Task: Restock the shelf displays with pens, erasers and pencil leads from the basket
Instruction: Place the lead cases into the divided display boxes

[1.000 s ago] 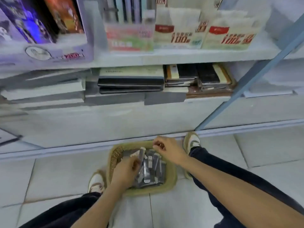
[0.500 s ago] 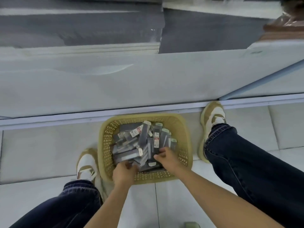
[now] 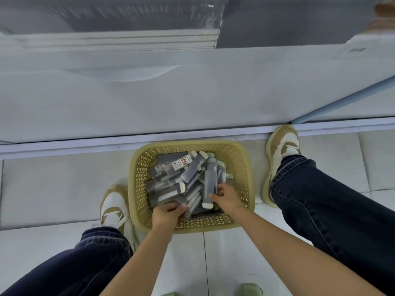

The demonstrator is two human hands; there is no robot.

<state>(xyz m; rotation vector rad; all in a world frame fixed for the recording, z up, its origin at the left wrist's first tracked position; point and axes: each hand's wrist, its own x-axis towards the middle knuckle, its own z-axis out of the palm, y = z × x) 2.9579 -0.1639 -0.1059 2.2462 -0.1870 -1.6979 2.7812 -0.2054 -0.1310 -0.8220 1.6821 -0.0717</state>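
Presently both hands are down in the yellow basket (image 3: 141,167), which sits on the floor tiles (image 3: 53,184) with its far rim just short of the shelf unit's base panel (image 3: 192,99). The right hand (image 3: 227,197) grasps one long grey pack (image 3: 210,180), thumb on its near left edge and fingers curled round its right side. The pack's long axis runs away from the person toward the shelf, white cap end nearest the wrist. It lies on the right of the pile of packs (image 3: 179,174) (pencil leads, judging by the labels, though the print is too small to read). The left hand (image 3: 168,214) is curled into the near end of that pile; the back of the hand hides whether it has closed on anything, so that cannot be told. The right hand is the nearer to a clean lift. Room overhead is open; the pack can rise straight up, clear of the basket's right wall. The left shoe (image 3: 114,205) stands just beside the basket's left wall, and the right shoe (image 3: 282,154) stands apart on the other side. In my judgement, neighbouring packs resting against the held one may shift as it comes out.
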